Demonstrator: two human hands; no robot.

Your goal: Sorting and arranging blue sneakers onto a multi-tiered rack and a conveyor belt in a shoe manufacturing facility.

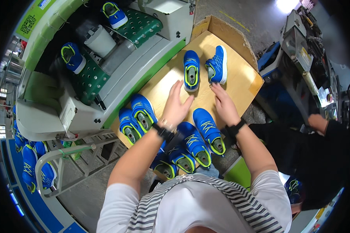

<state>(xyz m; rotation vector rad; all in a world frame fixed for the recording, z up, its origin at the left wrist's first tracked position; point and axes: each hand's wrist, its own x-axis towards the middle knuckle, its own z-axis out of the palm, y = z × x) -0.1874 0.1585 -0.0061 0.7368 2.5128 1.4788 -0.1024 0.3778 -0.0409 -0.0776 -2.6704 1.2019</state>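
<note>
"Where do the two shoes lie?"

"Upper centre of the frame, on the wooden tabletop: the upright shoe with its heel toward the hands, the side-turned shoe just right of it, white sole rightward."

"And the fingers?"

"Left hand — empty, thumb spread wide from the fingers, just below and left of the upright shoe's heel. Right hand — fingers extended, thumb apart, fingertips at the side-turned shoe's heel; I can't tell if they touch."

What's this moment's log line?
left hand: open, by blue shoe | right hand: open, at second blue shoe, contact unclear
</note>
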